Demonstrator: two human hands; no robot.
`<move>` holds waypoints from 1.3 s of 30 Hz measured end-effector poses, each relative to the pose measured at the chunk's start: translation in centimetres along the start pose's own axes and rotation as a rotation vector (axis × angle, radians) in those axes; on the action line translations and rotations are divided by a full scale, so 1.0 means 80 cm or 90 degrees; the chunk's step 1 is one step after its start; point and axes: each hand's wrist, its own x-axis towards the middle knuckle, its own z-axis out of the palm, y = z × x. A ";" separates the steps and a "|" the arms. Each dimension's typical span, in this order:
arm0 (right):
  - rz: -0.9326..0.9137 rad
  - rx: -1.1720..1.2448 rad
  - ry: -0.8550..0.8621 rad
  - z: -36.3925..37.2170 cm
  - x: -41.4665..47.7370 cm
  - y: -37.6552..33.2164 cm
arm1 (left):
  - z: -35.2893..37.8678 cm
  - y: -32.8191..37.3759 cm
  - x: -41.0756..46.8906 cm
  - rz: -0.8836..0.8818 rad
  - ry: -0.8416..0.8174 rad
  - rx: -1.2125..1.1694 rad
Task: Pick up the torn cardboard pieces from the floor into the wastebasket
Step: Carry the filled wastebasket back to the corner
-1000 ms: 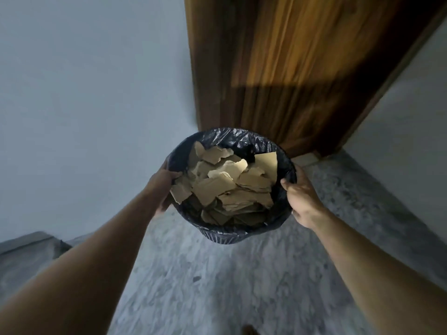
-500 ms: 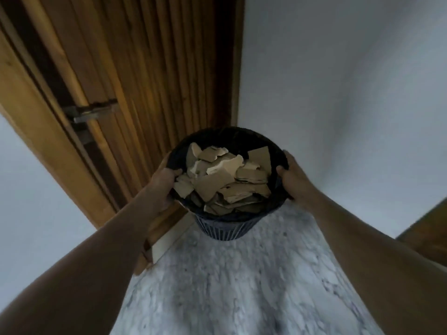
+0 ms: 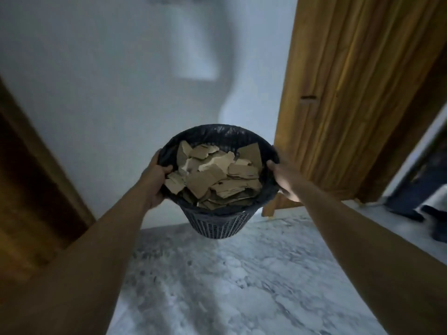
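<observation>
Both hands, left hand and right hand, grip the wastebasket rim, cardboard pieces piled inside.

- The view swung round with the carried wastebasket: wood filled the left side half a second before, and a slatted wooden door stood at right.
- A white wall replaced the wood behind the basket.
- A brown wooden frame entered at the left edge.
- A pale ledge bearing blurred dark blue cloth appeared at far right.
- More of the basket's lattice side showed below its rim.
</observation>
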 end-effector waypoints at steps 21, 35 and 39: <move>0.083 0.067 0.708 -0.474 -0.138 0.061 | 0.669 -0.048 0.103 -0.118 -0.658 0.186; 0.074 0.134 0.956 -0.835 -0.294 0.109 | 1.157 -0.154 -0.066 -0.127 -0.898 0.198; 0.093 0.130 1.001 -0.945 -0.320 0.129 | 1.296 -0.180 -0.103 -0.138 -0.968 0.229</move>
